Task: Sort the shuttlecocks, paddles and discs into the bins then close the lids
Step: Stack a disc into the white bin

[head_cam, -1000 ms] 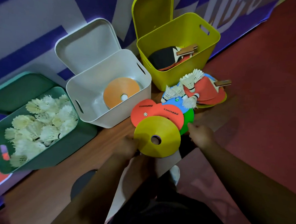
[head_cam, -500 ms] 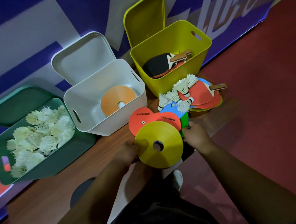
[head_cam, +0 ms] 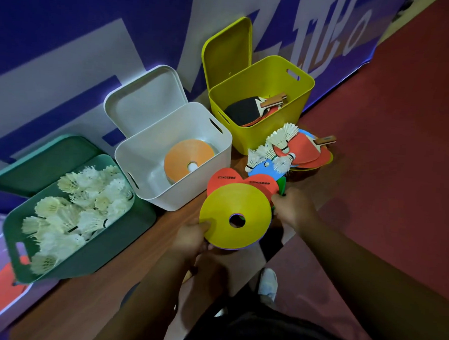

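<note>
Yellow disc (head_cam: 235, 218), lower centre of frame, being gripped at rim by left hand (head_cam: 192, 237), thumb pressing on top, fingers hidden beneath. Right hand (head_cam: 293, 208) curling fingers round edge of green disc (head_cam: 282, 183) beside it. Red discs (head_cam: 224, 179) just above showing reversed print, seemingly "SONICE". Beyond, open white bin (head_cam: 169, 200) holding orange disc (head_cam: 189, 156); yellow bin (head_cam: 248, 137) holding paddles (head_cam: 243, 109); green bin (head_cam: 104, 257), lower left, holding shuttlecocks (head_cam: 86, 204). Banner (head_cam: 328, 45) lettering, upper right, unreadable.

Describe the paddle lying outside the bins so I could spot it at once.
Find the tall yellow plastic bin on the right. Beside it lies a heap of flat coloured discs and white feathered shuttlecocks. The red-faced paddle lies at its right edge; only it has a wooden handle.
</note>
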Tool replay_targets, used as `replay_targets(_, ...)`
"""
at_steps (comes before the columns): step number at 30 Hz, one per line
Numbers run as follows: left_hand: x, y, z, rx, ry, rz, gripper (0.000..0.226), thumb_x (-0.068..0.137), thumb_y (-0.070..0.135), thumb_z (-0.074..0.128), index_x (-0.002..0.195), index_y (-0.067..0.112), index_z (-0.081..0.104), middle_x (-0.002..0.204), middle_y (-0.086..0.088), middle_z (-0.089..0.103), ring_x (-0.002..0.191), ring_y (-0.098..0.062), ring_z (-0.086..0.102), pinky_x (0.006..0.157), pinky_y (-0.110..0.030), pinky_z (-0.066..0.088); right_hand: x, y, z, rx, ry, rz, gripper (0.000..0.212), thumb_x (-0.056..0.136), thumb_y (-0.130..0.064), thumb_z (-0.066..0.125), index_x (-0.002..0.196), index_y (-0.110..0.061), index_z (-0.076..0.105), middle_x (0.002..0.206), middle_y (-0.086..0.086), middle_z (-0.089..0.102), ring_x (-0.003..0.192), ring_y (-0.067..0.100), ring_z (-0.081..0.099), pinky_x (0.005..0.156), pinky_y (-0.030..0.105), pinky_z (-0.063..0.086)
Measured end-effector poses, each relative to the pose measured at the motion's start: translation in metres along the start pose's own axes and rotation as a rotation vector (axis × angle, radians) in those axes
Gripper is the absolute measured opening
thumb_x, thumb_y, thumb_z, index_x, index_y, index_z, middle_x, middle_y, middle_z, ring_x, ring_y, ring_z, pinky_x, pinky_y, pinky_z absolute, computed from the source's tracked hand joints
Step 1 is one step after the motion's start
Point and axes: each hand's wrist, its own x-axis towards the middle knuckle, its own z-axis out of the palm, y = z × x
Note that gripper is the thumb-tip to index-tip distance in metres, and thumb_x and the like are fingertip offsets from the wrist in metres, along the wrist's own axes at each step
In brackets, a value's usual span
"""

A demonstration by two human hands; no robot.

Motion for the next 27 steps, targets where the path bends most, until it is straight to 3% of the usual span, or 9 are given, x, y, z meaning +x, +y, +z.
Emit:
replay_targets(2,-0.003,-0.003,-0.012,-0.010,0.000,-0.001,0.023,0.104,0.014,0.061,0.099,-0.007,0.067,0.062,-0.023,0.063,0.042,-0.025,0.056,0.041,-0.026,0.045,-0.011,-0.008,0.005,-0.039,0.034,0.005,0.024,0.093,-0.029,0.063,0.076,-0.013,0.065,0.073,0.002,0.067,0.079,0.030,0.066,0.059,0.030,0.036)
replay_targets(4,-0.007,-0.006,-0.024,-0.038,-0.007,0.025,0.024,0.103,0.014,0.062,0.109,-0.008,0.067,0.069,-0.022,0.067,0.048,-0.028,0.059,0.048,-0.031,0.050,-0.023,-0.015,0.011,-0.056,0.076,-0.005,0.021,0.094,-0.028,0.065,0.078,-0.014,0.064,0.074,0.001,0.064,0.081,0.031,0.065,0.066,0.030,0.037)
replay_targets(9,-0.013,-0.012,-0.051,-0.126,-0.061,0.110,0.023,0.105,0.017,0.058,0.125,0.009,0.068,0.107,-0.022,0.077,0.090,-0.043,0.068,0.083,-0.056,0.052,-0.053,-0.032,0.023,-0.123,0.251,-0.083,0.014,0.092,-0.028,0.066,0.090,-0.015,0.068,0.077,-0.002,0.060,0.079,0.030,0.063,0.070,0.028,0.037)
replay_targets(10,-0.017,-0.011,-0.054,-0.155,-0.071,0.114,0.022,0.107,0.016,0.056,0.125,0.015,0.067,0.112,-0.018,0.077,0.096,-0.042,0.070,0.084,-0.053,0.054,-0.059,-0.036,0.024,-0.121,0.261,-0.079,0.015,0.091,-0.029,0.065,0.088,-0.014,0.068,0.074,-0.002,0.059,0.079,0.032,0.064,0.068,0.029,0.038)
replay_targets(12,-0.020,-0.008,-0.061,-0.206,-0.081,0.114,0.023,0.109,0.015,0.052,0.127,0.019,0.065,0.117,-0.012,0.077,0.102,-0.036,0.072,0.072,-0.041,0.061,-0.070,-0.045,0.022,-0.120,0.265,-0.066,0.016,0.092,-0.031,0.064,0.087,-0.016,0.064,0.075,0.000,0.058,0.075,0.030,0.058,0.069,0.029,0.039)
replay_targets(15,-0.021,-0.006,-0.074,-0.201,-0.097,0.129,0.023,0.110,0.016,0.050,0.128,0.017,0.064,0.118,-0.013,0.073,0.091,-0.029,0.069,0.060,-0.031,0.058,-0.085,-0.055,0.021,-0.148,0.299,-0.076,0.022,0.090,-0.036,0.064,0.086,-0.015,0.060,0.080,0.004,0.059,0.074,0.029,0.054,0.069,0.032,0.039)
replay_targets(19,-0.021,-0.006,-0.086,-0.212,-0.118,0.137,0.022,0.110,0.018,0.051,0.127,0.014,0.064,0.111,-0.015,0.072,0.083,-0.025,0.067,0.062,-0.032,0.055,-0.103,-0.067,0.023,-0.213,0.341,-0.179,0.027,0.090,-0.040,0.060,0.078,-0.017,0.052,0.074,0.003,0.057,0.074,0.033,0.061,0.064,0.034,0.043)
replay_targets(23,-0.022,-0.006,-0.097,-0.268,-0.127,0.157,0.022,0.109,0.020,0.054,0.126,0.015,0.066,0.114,-0.015,0.075,0.095,-0.031,0.070,0.073,-0.040,0.057,-0.126,-0.082,0.016,-0.314,0.429,-0.306,0.027,0.091,-0.036,0.058,0.076,-0.016,0.047,0.069,0.001,0.053,0.068,0.032,0.051,0.060,0.038,0.044)
replay_targets(27,-0.029,0.000,-0.102,-0.331,-0.143,0.205,0.021,0.109,0.018,0.053,0.123,0.013,0.067,0.107,-0.018,0.072,0.093,-0.032,0.065,0.072,-0.041,0.051,-0.138,-0.096,0.011,-0.156,0.489,-0.408,0.016,0.089,-0.037,0.053,0.086,-0.024,0.060,0.070,0.001,0.062,0.071,0.028,0.059,0.064,0.042,0.053)
